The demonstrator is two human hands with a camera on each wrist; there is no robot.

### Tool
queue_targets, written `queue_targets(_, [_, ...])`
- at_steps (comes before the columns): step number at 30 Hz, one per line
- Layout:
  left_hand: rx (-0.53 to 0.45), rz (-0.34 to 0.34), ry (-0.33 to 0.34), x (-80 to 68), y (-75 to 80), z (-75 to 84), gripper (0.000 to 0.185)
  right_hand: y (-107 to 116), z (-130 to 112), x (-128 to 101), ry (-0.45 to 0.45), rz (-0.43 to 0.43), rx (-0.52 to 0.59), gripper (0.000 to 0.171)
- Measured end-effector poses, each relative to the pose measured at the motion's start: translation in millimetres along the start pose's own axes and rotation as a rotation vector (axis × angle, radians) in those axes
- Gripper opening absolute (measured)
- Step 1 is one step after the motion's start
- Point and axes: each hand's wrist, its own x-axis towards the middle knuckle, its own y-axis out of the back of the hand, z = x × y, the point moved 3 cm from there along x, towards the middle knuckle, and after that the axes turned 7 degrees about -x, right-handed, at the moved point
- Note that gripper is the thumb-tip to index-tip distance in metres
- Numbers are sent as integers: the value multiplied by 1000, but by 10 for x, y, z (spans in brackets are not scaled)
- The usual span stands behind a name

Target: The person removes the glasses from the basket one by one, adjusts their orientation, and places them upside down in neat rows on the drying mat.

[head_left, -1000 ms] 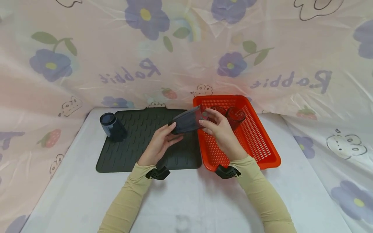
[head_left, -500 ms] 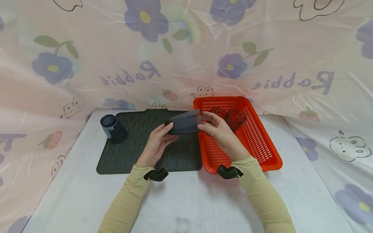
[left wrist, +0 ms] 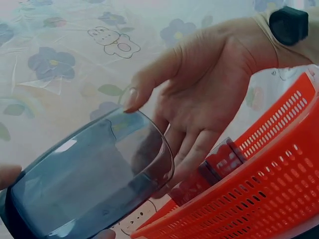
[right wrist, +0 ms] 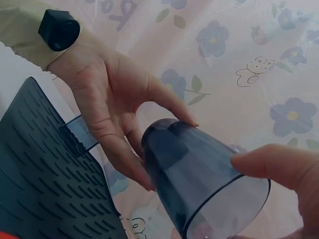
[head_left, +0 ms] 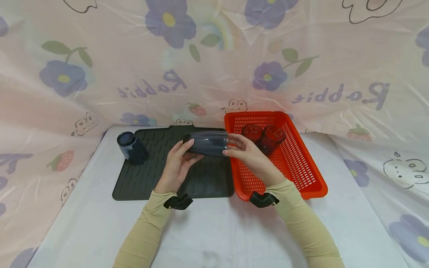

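Left hand (head_left: 175, 165) and right hand (head_left: 249, 156) gripping blue cup (head_left: 207, 143), backdrop (head_left: 214, 74) reading "Rabbit"

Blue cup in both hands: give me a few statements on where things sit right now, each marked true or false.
1. Both hands, the left hand and the right hand, hold the blue cup. True.
2. The cup is held upright. False: it lies sideways.
3. Two red cups stand in the orange basket. True.
4. The dark mat carries nothing. False: a second blue cup sits at its far left corner.
5. The basket is left of the mat. False: it is on the right.
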Motion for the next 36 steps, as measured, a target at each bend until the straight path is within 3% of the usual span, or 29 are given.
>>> queue_targets(9, [-5, -4, -49, -17, 71, 60, 35, -36, 14, 10, -21, -51, 6, 62])
queue_targets(17, [7, 6, -85, -17, 170, 198, 37, 42, -16, 22, 54, -84, 95, 55])
queue_targets(22, [14, 25, -106, -8, 264, 300, 38, 147, -11, 22, 83, -88, 96, 52])
queue_targets(30, [41, 95, -149, 6, 490, 456, 41, 355, -46, -34, 108, -80, 177, 50])
queue_targets(36, [74, 162, -177, 13, 641, 563, 55, 594, -23, -113, 106, -14, 189, 52])
